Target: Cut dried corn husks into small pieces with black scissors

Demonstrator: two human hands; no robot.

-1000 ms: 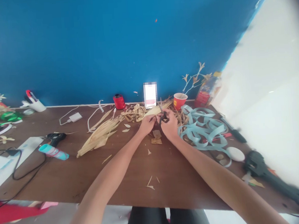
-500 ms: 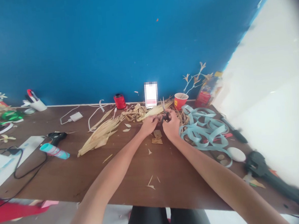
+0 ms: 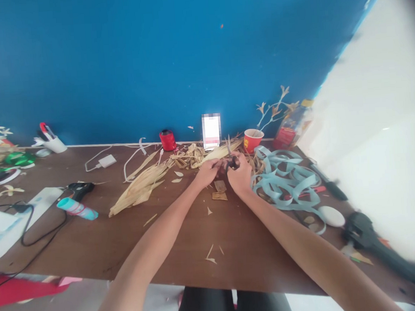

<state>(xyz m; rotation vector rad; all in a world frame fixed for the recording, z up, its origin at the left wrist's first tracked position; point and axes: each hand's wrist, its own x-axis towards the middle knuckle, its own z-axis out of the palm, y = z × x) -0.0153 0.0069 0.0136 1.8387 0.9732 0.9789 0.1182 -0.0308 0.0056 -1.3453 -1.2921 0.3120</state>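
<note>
Scissors (image 3: 232, 162), held in your right hand (image 3: 241, 173) near mid-frame, point upward, probably to clear your left hand (image 3: 207, 173), whose grip I cannot tell.

Left hand (image 3: 208, 173): grip contents too small to tell. Bright panel (image 3: 212, 130): pixelated. Power strip (image 3: 47, 199): runs off left edge. Dark tool (image 3: 395, 257): blurs toward right.

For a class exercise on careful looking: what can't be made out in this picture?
All in the head view:
Left hand: whether it grips anything is too small and blurred to tell.
Scissors: handles partly hidden by the right hand.
White panel: content lost to pixelation and glare.
Power strip: cut off by the left edge.
</note>
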